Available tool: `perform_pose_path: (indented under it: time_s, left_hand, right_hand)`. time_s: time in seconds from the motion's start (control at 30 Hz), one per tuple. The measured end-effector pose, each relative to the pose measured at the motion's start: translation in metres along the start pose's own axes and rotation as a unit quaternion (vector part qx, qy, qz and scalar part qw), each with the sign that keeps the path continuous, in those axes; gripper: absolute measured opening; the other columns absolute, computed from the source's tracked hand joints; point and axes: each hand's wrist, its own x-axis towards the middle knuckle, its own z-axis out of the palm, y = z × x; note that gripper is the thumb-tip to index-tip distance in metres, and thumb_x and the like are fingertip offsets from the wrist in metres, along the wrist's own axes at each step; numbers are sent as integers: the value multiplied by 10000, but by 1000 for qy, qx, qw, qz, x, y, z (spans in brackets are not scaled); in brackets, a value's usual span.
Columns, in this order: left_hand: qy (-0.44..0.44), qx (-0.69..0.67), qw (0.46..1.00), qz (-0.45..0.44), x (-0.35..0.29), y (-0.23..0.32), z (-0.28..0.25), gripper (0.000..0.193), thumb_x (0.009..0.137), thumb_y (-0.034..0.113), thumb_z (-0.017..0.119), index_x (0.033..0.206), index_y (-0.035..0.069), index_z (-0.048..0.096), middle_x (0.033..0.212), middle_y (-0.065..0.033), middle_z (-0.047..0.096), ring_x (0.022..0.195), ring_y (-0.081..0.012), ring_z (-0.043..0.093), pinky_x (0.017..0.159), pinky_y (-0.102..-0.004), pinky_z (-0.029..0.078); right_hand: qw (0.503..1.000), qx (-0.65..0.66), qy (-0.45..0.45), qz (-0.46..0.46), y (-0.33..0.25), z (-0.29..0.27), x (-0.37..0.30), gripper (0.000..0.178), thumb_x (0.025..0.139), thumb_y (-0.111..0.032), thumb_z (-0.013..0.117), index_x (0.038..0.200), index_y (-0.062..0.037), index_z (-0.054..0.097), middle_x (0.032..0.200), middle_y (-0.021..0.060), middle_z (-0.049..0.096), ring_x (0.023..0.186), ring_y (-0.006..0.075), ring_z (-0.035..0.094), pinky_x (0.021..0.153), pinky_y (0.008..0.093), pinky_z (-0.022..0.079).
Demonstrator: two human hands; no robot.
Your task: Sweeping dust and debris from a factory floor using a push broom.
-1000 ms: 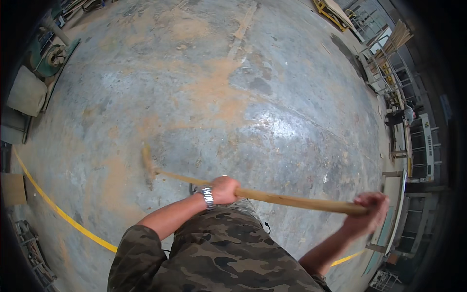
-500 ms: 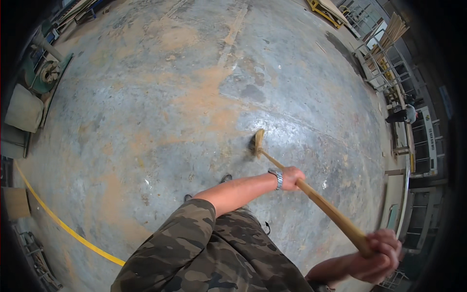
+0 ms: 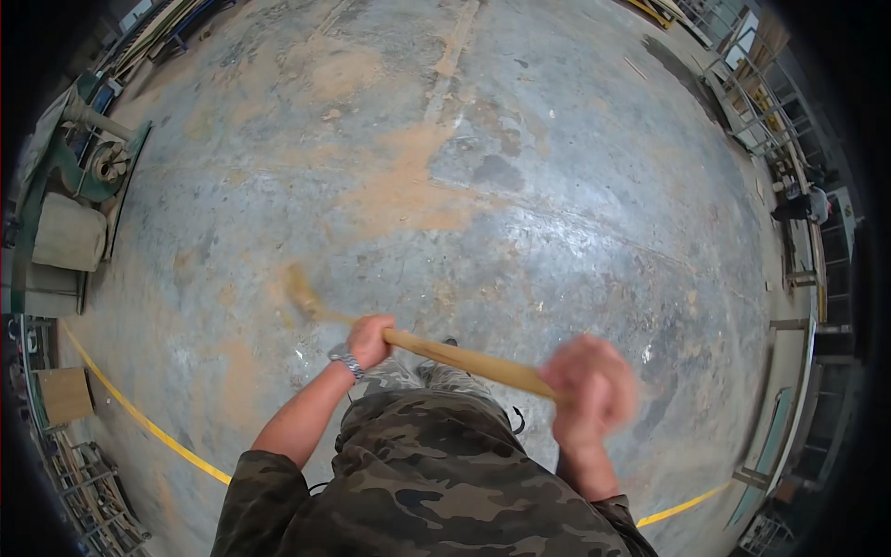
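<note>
The single view came from a wide fisheye camera worn on the person's head, on the left of a pair. It looked steeply down over the camouflage-clad torso (image 3: 436,483) onto the concrete floor (image 3: 520,167), so the near floor filled the middle. The forearms entered from the lower edge, close to the lens. Straight lines bent toward the dark round rim, where the yellow floor line (image 3: 139,418) and the shelving at the right (image 3: 789,186) curved.
</note>
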Motion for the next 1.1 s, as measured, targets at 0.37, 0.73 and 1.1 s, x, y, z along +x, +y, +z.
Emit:
perform_pose_path:
  time_s: [0.37, 0.73, 1.1]
  left_hand:
    - [-228, -16, 973, 5, 55, 62, -34, 245, 769, 364, 742, 806, 123, 715, 772, -151, 684, 771, -368, 672, 684, -476, 522]
    - [-237, -225, 891, 315, 168, 201, -15, 236, 758, 350, 768, 752, 121, 711, 754, -141, 684, 756, -360, 665, 684, -452, 522]
    - [17, -230, 949, 216, 202, 44, -47, 298, 805, 265, 738, 650, 108, 538, 683, -135, 592, 711, -371, 589, 645, -455, 459]
  right_hand:
    - [950, -88, 280, 103, 34, -53, 51, 316, 1027, -281, 452, 893, -11, 548, 653, 83, 549, 487, 142, 504, 477, 261, 441]
    - [918, -242, 240, -202, -144, -19, 134, 283, 1004, -153, 417, 785, 6, 497, 688, 71, 431, 596, 175, 418, 538, 295, 379]
    - [949, -206, 20, -238, -51, 125, 135, 332, 1046, -362, 374, 910, -81, 486, 632, 27, 426, 509, 152, 464, 502, 321, 367]
